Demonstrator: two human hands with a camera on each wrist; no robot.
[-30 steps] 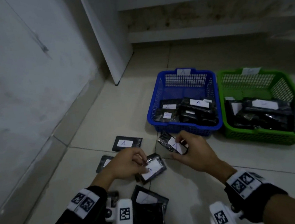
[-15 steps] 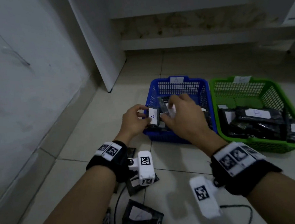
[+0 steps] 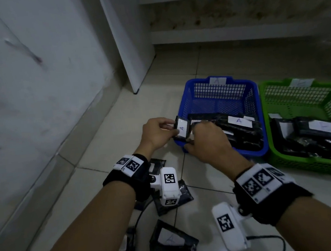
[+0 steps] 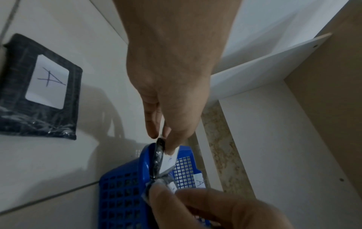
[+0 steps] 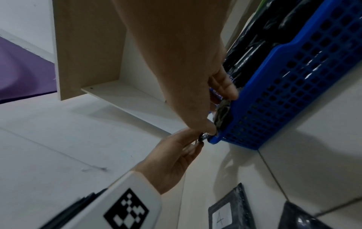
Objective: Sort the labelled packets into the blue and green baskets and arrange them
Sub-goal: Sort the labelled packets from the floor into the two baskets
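At the near left corner of the blue basket [image 3: 220,84], a black packet [image 3: 181,128] with a white label marked "A" is held on edge just over the rim, pinched between the thumb and fingertips of the left hand [image 3: 156,133]. The right hand [image 3: 208,144] meets it from the other side, its curled fingers gripping a second dark packet [image 4: 162,185] at the same corner; from the head view that packet is mostly hidden behind the knuckles. Inside the blue basket lie more black packets, one showing an "A" label [image 3: 239,121], and a white tag marked "A" sits on the far rim. Just beside it to the right stands the green basket [image 3: 309,172], also holding black packets with white labels. On the tiled floor [image 3: 95,151] near the wrists lie several loose packets, among them one with an "A" label [image 4: 42,86] and another near the bottom of the head view [image 3: 171,243]. A white wall [image 3: 36,76] rises on the left.
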